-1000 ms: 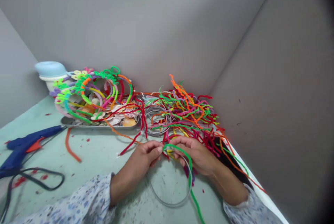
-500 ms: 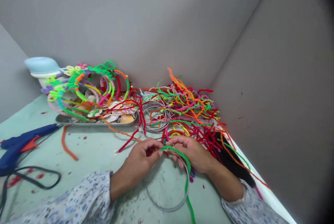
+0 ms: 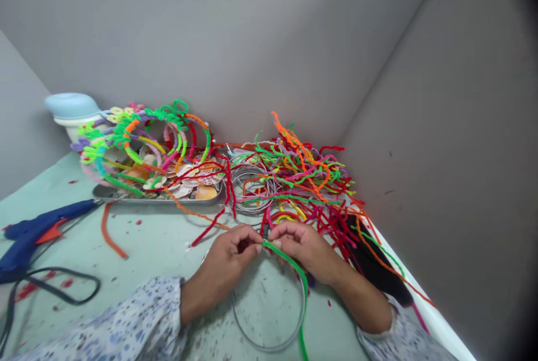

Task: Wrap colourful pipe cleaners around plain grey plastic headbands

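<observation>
My left hand (image 3: 229, 260) pinches the end of a green pipe cleaner (image 3: 294, 263) against a thin grey wire hoop (image 3: 269, 348). Close beside it, my right hand (image 3: 309, 249) is closed on the same pipe cleaner, thumb and fingers together at the top of the hoop. From there the green strand runs down along the hoop's right side, and its loose tail hangs past the bottom of the view. The hoop's top is partly hidden by my fingers.
Pipe-cleaner headbands (image 3: 168, 125) stand on a metal tray (image 3: 155, 202) of shells. Behind my hands lie coiled wire hoops (image 3: 252, 204) and a heap of coloured pipe cleaners (image 3: 311, 165). A blue glue gun (image 3: 37, 232) with its cord (image 3: 63, 271) lies left, near a blue-lidded container (image 3: 73, 120).
My right thumb and fingers have drawn together onto the green pipe cleaner, near my left fingertips. The pipe cleaner's hanging tail has swung slightly left.
</observation>
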Demonstrator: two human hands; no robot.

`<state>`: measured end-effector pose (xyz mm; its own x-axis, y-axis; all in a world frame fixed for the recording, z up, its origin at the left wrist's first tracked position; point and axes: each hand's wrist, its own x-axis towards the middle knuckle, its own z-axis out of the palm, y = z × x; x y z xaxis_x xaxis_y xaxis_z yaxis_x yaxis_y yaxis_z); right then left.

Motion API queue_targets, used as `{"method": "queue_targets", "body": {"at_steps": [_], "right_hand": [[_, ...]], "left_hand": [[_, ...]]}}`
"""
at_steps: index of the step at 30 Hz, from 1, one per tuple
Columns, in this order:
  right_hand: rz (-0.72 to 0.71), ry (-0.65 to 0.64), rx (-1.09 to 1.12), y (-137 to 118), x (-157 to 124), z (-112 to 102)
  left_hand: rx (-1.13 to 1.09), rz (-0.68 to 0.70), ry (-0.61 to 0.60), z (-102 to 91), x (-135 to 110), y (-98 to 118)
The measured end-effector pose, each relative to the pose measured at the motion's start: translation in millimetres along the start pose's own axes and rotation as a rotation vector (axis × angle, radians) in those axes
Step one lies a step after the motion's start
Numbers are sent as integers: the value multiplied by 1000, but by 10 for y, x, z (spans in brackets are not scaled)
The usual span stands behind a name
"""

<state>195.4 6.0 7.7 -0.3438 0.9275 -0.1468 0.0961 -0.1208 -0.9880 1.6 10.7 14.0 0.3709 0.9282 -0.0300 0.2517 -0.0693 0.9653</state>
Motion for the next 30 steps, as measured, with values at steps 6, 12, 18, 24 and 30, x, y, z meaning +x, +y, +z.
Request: {"method": "queue_targets", "body": {"at_steps": [6,12,18,24,30], "right_hand": [[34,18,55,-38,-4,28],[79,19,141,13,11,14],[62,23,126,14,14,18],[40,28,92,4,3,31],[37,22,81,-24,-2,39]], "left_hand": [[-45,-13,-21,15,5,-33],[-104,-19,-49,34,-3,-36],[-77,-25,-11,48,-30,-10],[-69,-36,21,35,-36,-7],[-73,-42,37,28,-39,-21]]}}
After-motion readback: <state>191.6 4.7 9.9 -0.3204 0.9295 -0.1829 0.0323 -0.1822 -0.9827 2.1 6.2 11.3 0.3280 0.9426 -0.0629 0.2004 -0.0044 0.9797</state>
